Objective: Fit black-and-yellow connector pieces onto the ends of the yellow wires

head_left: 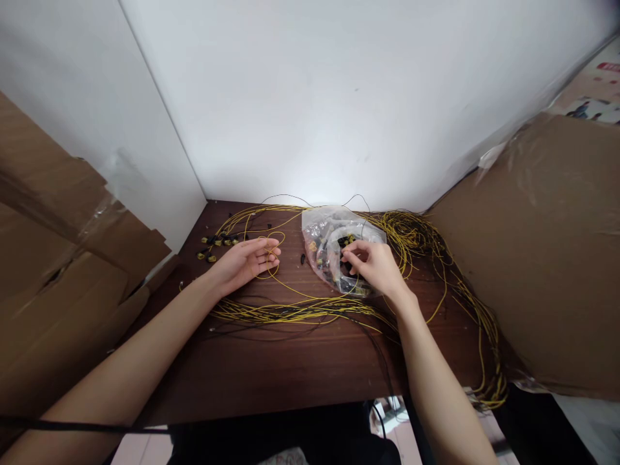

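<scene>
My left hand [249,261] is raised above the table's left half, fingers stretched and slightly bent. A thin yellow wire [290,287] curls in loops around its fingertips, loosely held there, and runs right toward the bag. My right hand [375,261] is over the mouth of a clear plastic bag [317,252], thumb and forefinger pinched together. Whatever small thing lies between those fingertips is too small to make out. Inside the bag are black and yellow connectors [347,241]. A small black piece [303,259] lies left of the bag.
Bundled yellow and black wires [290,313] stretch across the brown table [271,368]. More wires coil at the back right [407,232] and hang over the right edge. Several yellow-and-black connectors [217,241] lie at left. Cardboard stands left [58,258] and right [547,245], with a white wall [339,110] behind.
</scene>
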Available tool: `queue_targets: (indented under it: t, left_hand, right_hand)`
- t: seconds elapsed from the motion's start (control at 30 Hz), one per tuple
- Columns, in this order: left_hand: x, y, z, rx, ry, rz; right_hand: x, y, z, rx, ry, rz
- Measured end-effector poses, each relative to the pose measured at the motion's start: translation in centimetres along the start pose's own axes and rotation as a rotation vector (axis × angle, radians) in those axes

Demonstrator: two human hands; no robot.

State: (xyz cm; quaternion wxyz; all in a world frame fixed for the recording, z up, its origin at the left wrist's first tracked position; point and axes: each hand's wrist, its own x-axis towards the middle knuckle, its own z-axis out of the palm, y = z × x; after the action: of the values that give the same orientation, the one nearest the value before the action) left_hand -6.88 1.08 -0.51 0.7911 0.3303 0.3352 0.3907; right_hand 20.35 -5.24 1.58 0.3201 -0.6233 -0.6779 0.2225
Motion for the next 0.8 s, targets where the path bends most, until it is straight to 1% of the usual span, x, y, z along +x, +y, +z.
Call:
queue_targets:
  t: [0.1, 0.2, 0.27, 0.5, 0.67, 0.8]
  left_hand:
    - [-0.05, 0.02, 0.11, 0.007, 0.007, 0.002]
    - [-0.04, 0.02, 0.19, 0.007, 0.000, 0.004]
    - [-0.02, 0.01, 0.20, 0.007, -0.004, 0.005]
    - [0.01, 0.00, 0.21, 0.011, 0.000, 0.009]
    - [0.00, -0.04, 0.21, 0.012, 0.008, 0.009]
    - [-0.07, -0.05, 0.14, 0.009, -0.002, 0.011]
  right_hand:
    - [-0.01, -0.09, 0.13, -0.091, -0.115, -0.119]
    - [0.07, 0.00, 0.20, -0.178, -0.145, -0.225]
    - [0.15, 0.17, 0.22, -0.202, -0.153, -0.261]
    - [0.27, 0.52, 0.27, -0.186, -0.155, -0.274]
    - [0.30, 0.45, 0.35, -0.206, -0.093, -0.200]
    - [0.20, 0.47, 0.21, -0.165, -0.079, -0.170]
